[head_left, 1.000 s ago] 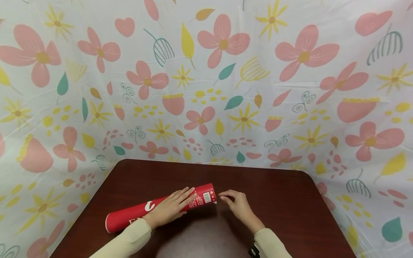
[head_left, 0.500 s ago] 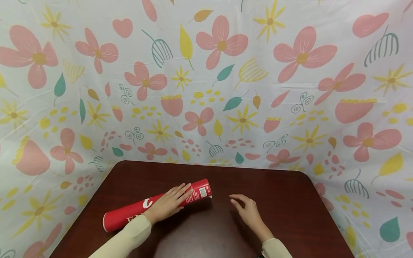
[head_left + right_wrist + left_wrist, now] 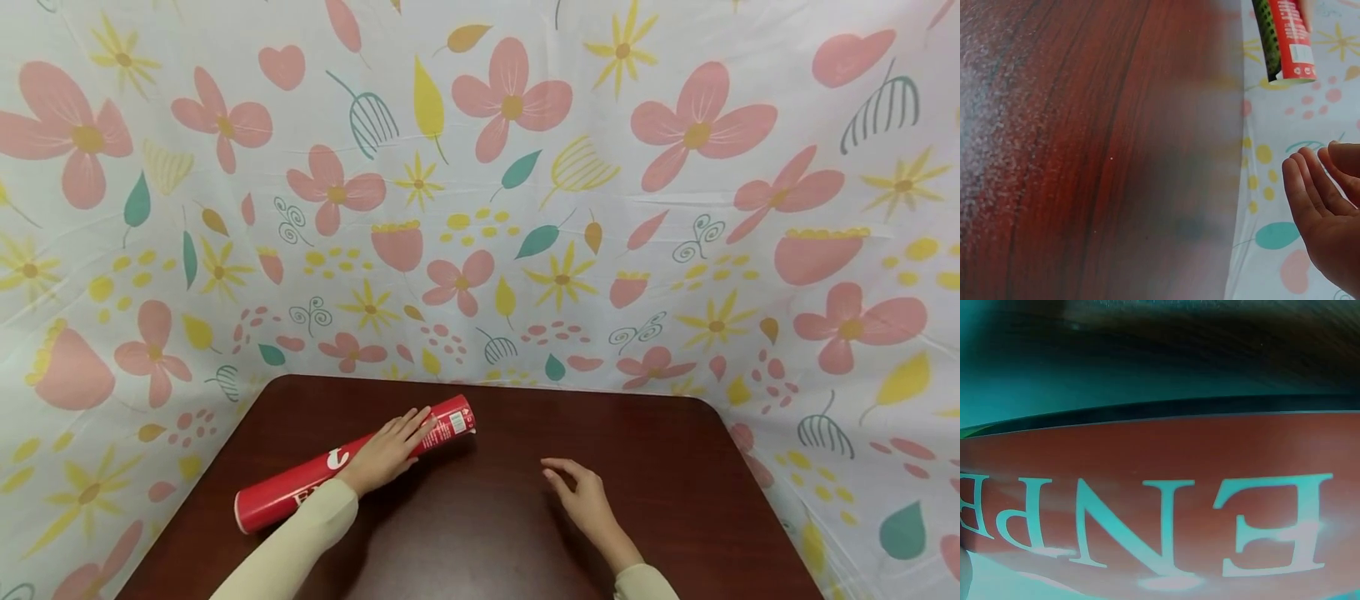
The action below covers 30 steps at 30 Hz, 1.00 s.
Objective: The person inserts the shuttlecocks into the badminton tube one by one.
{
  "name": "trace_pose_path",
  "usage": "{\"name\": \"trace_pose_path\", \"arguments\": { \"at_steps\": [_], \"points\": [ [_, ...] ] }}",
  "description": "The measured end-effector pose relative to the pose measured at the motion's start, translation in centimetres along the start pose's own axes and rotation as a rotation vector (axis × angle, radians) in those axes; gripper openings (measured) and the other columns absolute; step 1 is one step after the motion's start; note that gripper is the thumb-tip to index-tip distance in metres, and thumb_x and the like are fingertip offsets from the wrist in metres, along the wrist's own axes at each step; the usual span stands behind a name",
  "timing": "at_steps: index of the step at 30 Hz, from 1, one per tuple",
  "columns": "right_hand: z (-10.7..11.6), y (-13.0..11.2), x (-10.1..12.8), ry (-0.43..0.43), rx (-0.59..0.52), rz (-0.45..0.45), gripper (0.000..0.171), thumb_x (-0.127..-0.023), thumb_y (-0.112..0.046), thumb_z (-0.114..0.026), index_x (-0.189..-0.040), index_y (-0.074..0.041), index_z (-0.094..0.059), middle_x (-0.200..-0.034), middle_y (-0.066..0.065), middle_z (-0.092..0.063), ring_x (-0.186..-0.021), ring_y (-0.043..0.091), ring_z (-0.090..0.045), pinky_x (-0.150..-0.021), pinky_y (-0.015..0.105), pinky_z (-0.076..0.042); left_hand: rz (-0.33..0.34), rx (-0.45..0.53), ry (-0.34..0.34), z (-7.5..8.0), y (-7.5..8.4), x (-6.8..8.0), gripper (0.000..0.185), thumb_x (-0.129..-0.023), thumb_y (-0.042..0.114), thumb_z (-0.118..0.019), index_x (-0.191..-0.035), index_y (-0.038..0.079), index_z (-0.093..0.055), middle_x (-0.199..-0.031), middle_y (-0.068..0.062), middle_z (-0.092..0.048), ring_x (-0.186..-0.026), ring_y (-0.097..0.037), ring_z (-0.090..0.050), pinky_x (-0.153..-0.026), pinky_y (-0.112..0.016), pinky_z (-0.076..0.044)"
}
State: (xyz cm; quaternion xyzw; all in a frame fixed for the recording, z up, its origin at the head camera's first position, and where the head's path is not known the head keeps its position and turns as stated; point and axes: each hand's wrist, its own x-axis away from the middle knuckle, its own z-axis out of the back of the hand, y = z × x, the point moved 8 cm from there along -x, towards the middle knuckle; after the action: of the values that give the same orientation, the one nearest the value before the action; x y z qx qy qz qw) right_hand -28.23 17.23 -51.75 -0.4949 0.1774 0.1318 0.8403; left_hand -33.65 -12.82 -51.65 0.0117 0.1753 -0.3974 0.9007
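Observation:
A long red cylindrical tube (image 3: 279, 497) slants across the left of the table, its barcoded end farther up and right. Across its upper half lies my left hand (image 3: 381, 461), fingers over the top and thumb on the near side, gripping it. Large white letters on the tube (image 3: 1135, 453) fill the left wrist view. To the right, apart from the tube, my right hand (image 3: 592, 504) hovers with loosely bent fingers and nothing between them. In the right wrist view, this right hand (image 3: 1325, 219) shows a gap between thumb and fingers; the tube's end (image 3: 1294, 47) appears beyond.
The dark red-brown wooden table (image 3: 510, 533) has rounded back corners and a glossy top. A white cloth (image 3: 480, 208) printed with flowers and leaves hangs behind it and along both sides.
My right hand has drawn away from the tube's end, to the right and nearer me, and its fingers have parted. My left hand has shifted the tube's barcoded end up and left.

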Motion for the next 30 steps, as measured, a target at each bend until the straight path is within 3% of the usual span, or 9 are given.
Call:
{"name": "trace_pose_path", "arguments": {
  "at_steps": [11,19,30],
  "points": [
    [-0.1,1.2,0.3,-0.044,-0.004,-0.095,0.019,-0.088,-0.003,-0.066,-0.106,-0.005,-0.071,-0.100,0.015,-0.071,-0.081,0.022,-0.068,-0.065,0.031,-0.055,0.063,0.028,-0.022,-1.4,-1.9,-0.5,0.079,-0.081,0.018,-0.077,-0.148,0.007,-0.036,-0.153,-0.018,-0.032,-0.134,-0.039,-0.039,-0.104,-0.049,-0.038],
    [-0.2,1.4,0.5,-0.050,0.007,-0.121,0.018,-0.089,-0.005,-0.067,-0.106,-0.004,-0.071,-0.098,0.009,-0.071,-0.080,0.018,-0.068,-0.066,0.026,-0.055,0.128,0.059,-0.093,-2.6,-2.6,0.1,0.077,-0.083,0.019,-0.076,-0.148,0.006,-0.035,-0.152,-0.019,-0.032,-0.135,-0.041,-0.037,-0.106,-0.052,-0.035],
    [-0.2,1.4,0.5,-0.048,-0.005,-0.116,0.019,-0.089,-0.005,-0.066,-0.107,-0.002,-0.070,-0.095,0.010,-0.071,-0.080,0.021,-0.069,-0.066,0.024,-0.054,0.146,0.019,-0.133,-3.5,-3.3,0.4,0.082,-0.083,0.025,-0.076,-0.151,0.011,-0.032,-0.154,-0.016,-0.030,-0.137,-0.037,-0.036,-0.107,-0.048,-0.035]
  ]
}}
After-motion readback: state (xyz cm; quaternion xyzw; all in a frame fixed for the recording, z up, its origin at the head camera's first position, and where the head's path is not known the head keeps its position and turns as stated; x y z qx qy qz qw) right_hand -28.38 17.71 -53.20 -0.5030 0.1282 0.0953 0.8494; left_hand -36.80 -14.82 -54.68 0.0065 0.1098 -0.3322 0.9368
